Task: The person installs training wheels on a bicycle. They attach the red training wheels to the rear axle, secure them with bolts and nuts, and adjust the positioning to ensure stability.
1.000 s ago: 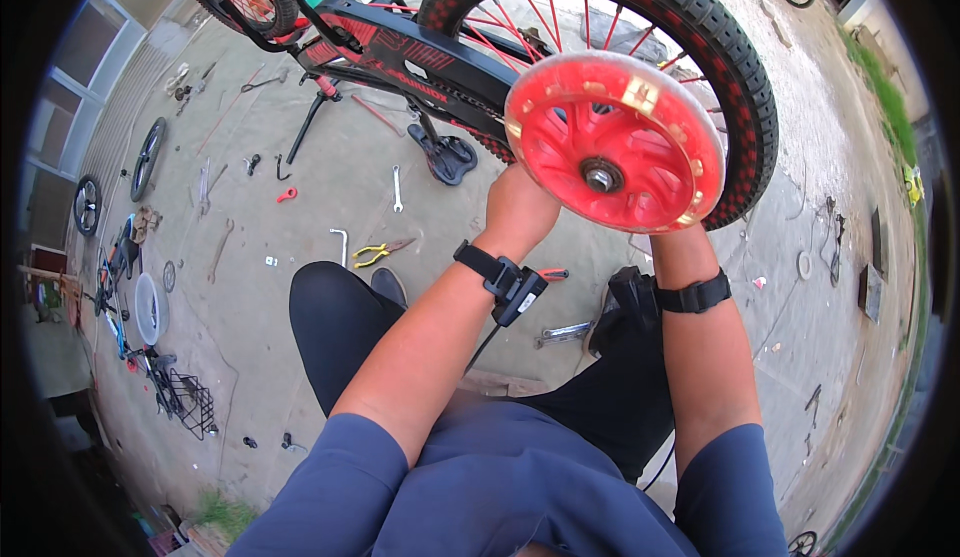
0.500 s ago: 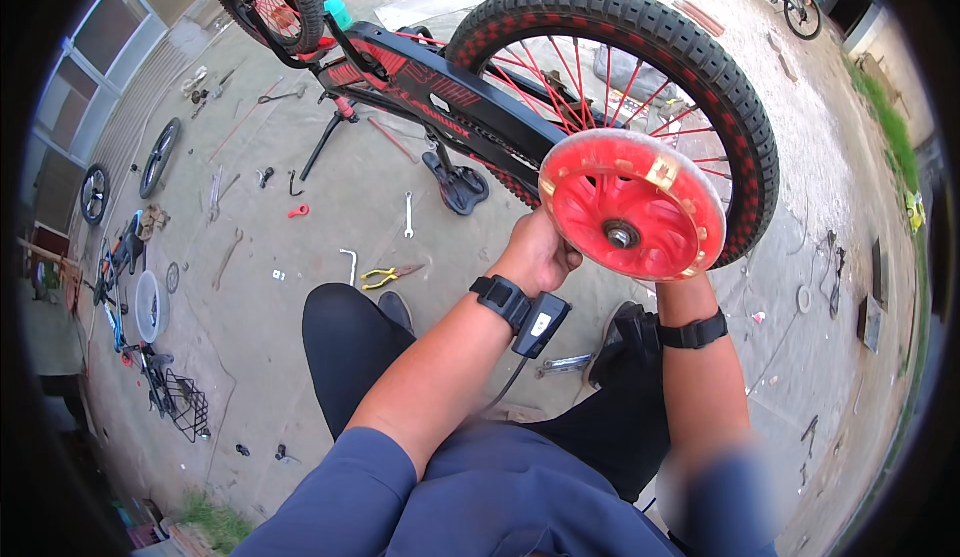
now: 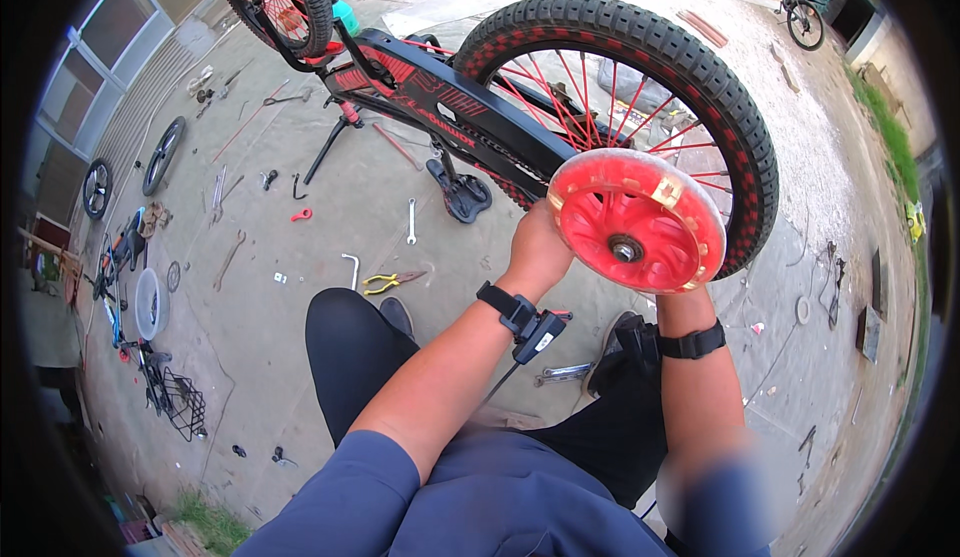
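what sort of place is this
It looks like an outdoor paved yard used for bicycle repair: an upturned bicycle stands before the person, a combination wrench and yellow-handled pliers lie on the ground, and grass grows along one edge.

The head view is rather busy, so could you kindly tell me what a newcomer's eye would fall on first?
Probably the red wheel, big and bright just right of centre, with the left hand partly behind its left edge. Next would likely come the upside-down bike across the top, then the yellow pliers on the ground at mid-height, left of centre.
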`<state>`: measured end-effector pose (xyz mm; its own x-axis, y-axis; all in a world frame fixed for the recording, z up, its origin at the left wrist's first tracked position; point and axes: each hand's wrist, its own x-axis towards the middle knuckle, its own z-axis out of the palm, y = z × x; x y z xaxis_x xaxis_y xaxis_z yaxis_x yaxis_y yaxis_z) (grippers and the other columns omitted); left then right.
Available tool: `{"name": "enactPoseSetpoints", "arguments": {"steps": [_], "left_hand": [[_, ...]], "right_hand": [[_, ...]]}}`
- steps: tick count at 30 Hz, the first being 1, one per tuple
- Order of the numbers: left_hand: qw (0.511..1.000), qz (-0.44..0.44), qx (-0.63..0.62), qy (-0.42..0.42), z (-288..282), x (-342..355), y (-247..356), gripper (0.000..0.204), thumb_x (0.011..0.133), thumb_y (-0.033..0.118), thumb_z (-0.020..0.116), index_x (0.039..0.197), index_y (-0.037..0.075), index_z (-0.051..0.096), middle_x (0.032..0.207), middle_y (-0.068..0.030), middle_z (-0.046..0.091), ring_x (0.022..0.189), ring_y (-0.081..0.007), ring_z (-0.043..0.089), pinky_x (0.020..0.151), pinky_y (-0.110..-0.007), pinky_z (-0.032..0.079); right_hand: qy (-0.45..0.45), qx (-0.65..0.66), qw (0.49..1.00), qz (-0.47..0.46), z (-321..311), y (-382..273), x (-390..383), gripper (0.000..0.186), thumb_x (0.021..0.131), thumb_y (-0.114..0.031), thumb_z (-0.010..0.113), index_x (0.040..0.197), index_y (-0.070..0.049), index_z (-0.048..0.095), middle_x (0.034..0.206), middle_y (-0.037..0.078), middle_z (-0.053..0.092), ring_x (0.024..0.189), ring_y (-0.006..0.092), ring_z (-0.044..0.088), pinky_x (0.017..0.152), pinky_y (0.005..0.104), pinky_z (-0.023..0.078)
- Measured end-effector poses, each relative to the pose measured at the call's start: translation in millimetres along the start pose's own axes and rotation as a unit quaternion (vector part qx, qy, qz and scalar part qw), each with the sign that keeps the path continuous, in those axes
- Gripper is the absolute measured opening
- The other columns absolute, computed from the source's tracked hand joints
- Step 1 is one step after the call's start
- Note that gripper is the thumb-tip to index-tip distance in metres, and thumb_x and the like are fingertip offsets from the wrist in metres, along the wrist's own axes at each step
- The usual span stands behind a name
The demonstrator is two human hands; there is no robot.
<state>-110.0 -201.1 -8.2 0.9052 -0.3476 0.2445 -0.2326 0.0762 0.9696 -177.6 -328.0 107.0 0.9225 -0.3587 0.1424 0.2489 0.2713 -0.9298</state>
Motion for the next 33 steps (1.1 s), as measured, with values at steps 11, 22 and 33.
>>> {"name": "enactPoseSetpoints", "arguments": {"steps": [11,22,33], "left_hand": [[0.987,0.069,0.134,0.049,-10.7,0.9,20.2,0.033,0.087,0.028,0.073,0.1,0.001,0.06,0.093,-0.0216,0.069,0.084,-0.0409,0.067,0.076,-0.043,0.054],[0.936,-0.284,-0.205,-0.043,-12.5,-1.9,25.3,0.032,0.099,0.036,0.058,0.105,0.004,0.062,0.09,-0.0046,0.068,0.074,-0.0153,0.065,0.066,-0.033,0.052],[0.946,-0.247,-0.208,-0.038,-5.8,-5.5,24.3,0.033,0.096,0.037,0.062,0.11,0.007,0.062,0.088,-0.0042,0.068,0.071,-0.0131,0.063,0.06,-0.028,0.049]], "right_hand": [[0.037,-0.272,0.961,-0.028,-32.0,34.6,28.7,0.05,0.081,-0.018,0.077,0.124,0.002,0.06,0.105,0.008,0.07,0.093,0.0142,0.065,0.081,0.0304,0.052],[0.052,-0.432,0.9,-0.004,-36.4,41.2,40.2,0.045,0.082,-0.019,0.074,0.121,0.001,0.062,0.101,0.01,0.071,0.092,0.0165,0.066,0.08,0.0322,0.052],[0.057,-0.455,0.889,-0.005,-35.3,37.9,41.7,0.039,0.086,-0.017,0.07,0.12,0.001,0.063,0.102,0.011,0.072,0.091,0.0182,0.068,0.079,0.0329,0.053]]}}
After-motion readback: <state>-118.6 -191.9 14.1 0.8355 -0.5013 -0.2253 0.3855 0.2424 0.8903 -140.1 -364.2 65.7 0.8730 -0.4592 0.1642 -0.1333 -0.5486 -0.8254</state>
